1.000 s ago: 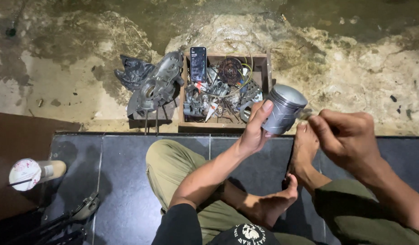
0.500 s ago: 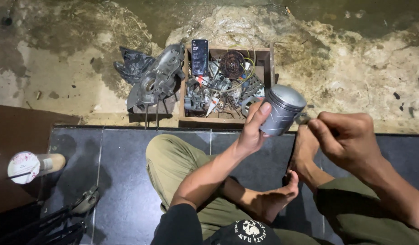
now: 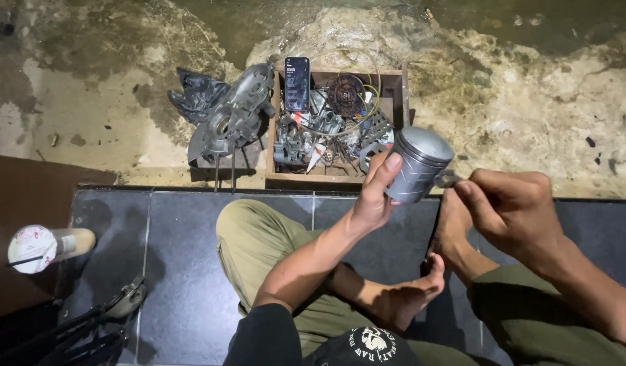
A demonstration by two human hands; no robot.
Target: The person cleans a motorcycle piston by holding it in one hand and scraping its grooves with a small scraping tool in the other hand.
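Parts [image 3: 326,129] fill wooden box [image 3: 402,95]; hands grip piston [image 3: 421,166].

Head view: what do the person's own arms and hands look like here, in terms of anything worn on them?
Both hands are bare, with no gloves, rings or watch in view. The left hand leads back along a bare forearm to a short black sleeve at the upper arm. The right hand and its forearm are bare too; its sleeve is out of frame. No markings show on either arm.
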